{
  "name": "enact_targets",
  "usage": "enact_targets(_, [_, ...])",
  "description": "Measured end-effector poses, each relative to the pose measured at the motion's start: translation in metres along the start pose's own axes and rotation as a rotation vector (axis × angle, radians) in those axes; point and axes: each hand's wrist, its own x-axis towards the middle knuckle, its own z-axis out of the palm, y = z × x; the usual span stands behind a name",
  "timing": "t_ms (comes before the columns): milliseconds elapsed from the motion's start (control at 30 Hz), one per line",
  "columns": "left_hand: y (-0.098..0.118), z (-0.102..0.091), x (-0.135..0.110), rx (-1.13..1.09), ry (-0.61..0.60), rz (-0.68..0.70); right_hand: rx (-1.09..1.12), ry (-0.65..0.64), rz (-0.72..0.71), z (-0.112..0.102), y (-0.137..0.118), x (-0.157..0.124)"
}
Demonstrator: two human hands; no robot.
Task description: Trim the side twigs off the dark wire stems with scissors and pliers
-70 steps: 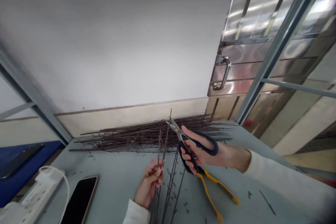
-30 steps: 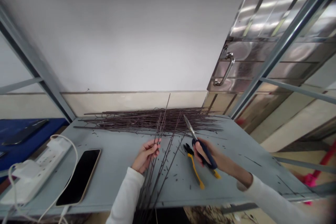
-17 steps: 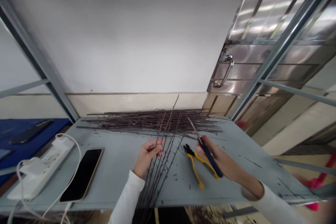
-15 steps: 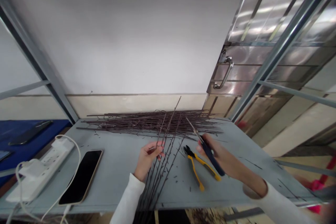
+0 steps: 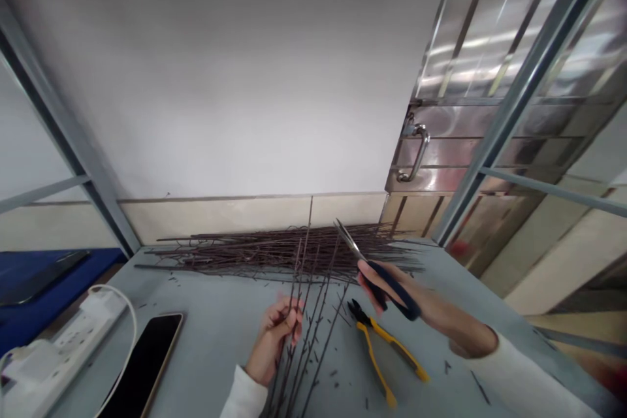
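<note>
Pinched in my left hand (image 5: 278,337) are thin dark twigs (image 5: 304,255) that stand up past the fingers; several more twigs run close beside it toward the front edge. My right hand (image 5: 392,289) grips scissors (image 5: 350,243) by their dark blue handles. Their blades point up and left, slightly apart, in front of a wide pile of dark twigs (image 5: 235,253) lying along the back of the grey table. Between and below the hands lies a pair of pliers (image 5: 386,346) with yellow handles.
A phone (image 5: 142,366) and a white power strip (image 5: 73,353) with cables lie at left. Small cut bits are scattered over the grey tabletop (image 5: 210,333). Metal posts (image 5: 519,98) frame the sides; behind are a wall and a metal door with a handle (image 5: 418,153).
My view has tilted up, so the table sits lower in it. The scissors have shifted a little left relative to the pliers, their blades now slightly parted. My left hand still holds twigs.
</note>
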Motion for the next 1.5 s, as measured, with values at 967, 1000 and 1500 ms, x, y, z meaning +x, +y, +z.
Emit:
enact_targets(967, [0.003,0.008,0.000,-0.053,0.033,-0.046,-0.450,-0.029,-0.063,0.033,0.018,0.001])
enact_targets(1000, [0.004,0.009,-0.001,-0.038,0.032,-0.050,-0.519,0.002,-0.070,0.031,0.019,0.001])
enact_targets(1500, [0.016,0.030,-0.007,0.156,0.255,0.072,-1.493,0.521,-0.445,-0.013,-0.009,-0.029])
